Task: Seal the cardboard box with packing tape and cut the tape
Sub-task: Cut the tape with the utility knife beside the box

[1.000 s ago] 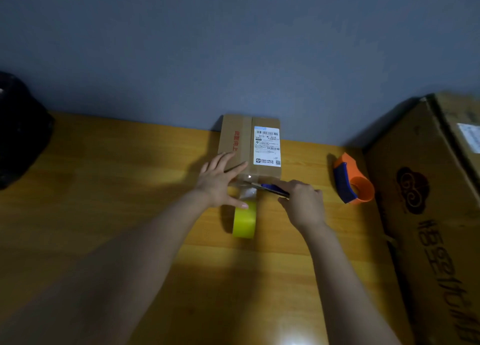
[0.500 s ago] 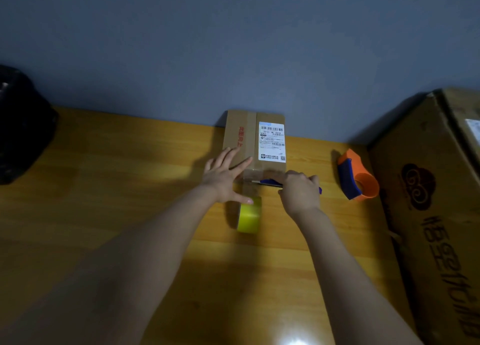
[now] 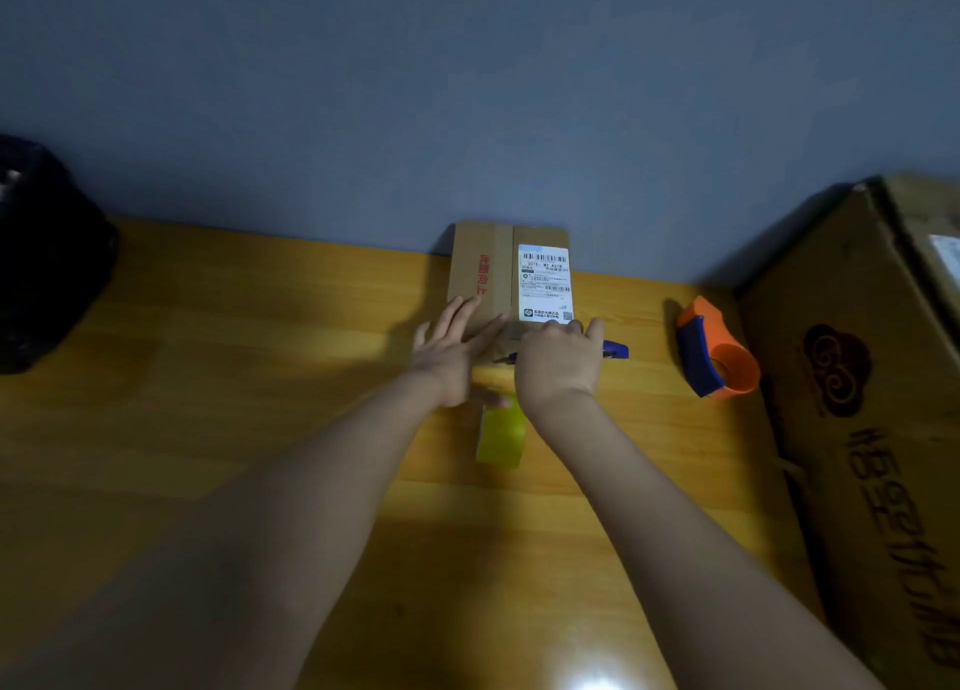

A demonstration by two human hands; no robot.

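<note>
A small cardboard box (image 3: 493, 268) with a white shipping label (image 3: 544, 281) lies against the wall on the wooden table (image 3: 260, 377). My left hand (image 3: 452, 357) rests flat on the box's near left corner, fingers spread. My right hand (image 3: 558, 364) is closed around a blue-handled cutter (image 3: 615, 349) at the box's near edge; its blade end shows between the hands. A yellow roll of packing tape (image 3: 501, 432) stands on the table just below both hands, partly hidden by my right wrist.
An orange and blue tape dispenser (image 3: 717, 351) sits to the right. A large cardboard box (image 3: 883, 403) stands along the right edge. A black object (image 3: 47, 253) is at the far left. A grey wall runs behind the table.
My right hand has slid left along the box's near edge with the cutter, up to my left hand. The left hand stays pressed on the box.
</note>
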